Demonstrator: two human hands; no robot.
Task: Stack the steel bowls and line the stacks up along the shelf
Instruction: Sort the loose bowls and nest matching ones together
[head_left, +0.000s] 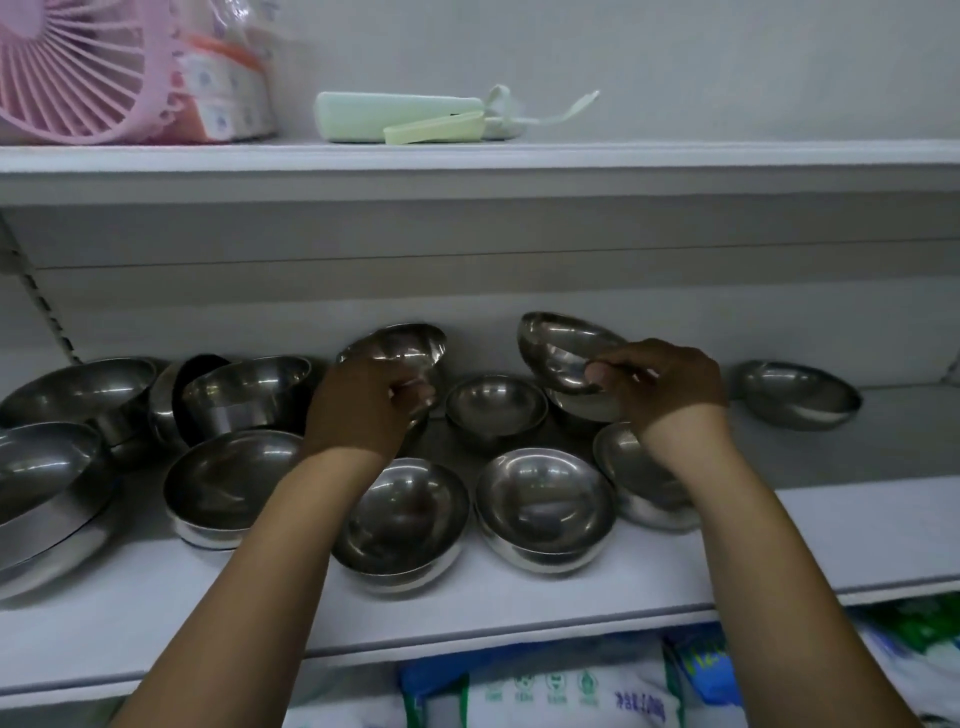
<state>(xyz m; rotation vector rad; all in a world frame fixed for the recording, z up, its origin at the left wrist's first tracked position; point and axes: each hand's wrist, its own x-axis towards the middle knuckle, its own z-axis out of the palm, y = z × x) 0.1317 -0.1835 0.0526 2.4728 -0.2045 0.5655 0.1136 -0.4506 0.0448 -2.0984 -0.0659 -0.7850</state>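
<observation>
While the left hand (363, 410) is curling its fingers round one tilted steel bowl (400, 345) and the right hand (665, 384) is gripping a second steel bowl (558, 353) by its rim, both held up at twelve o'clock of the cluster, the wrists are hiding parts of the bowls beneath. Large bowls (47, 462) at nine o'clock are running off the frame edge. Loose bowls (543, 499) are sitting mouth-up on the white shelf (857, 530), with a lone bowl (800, 395) lying apart at three o'clock. On the upper shelf (675, 156), a pink fan (78, 67) is being cropped at eleven o'clock, near a pale green case (395, 117). Printed bags (545, 696) below are showing too blurred to read.
</observation>
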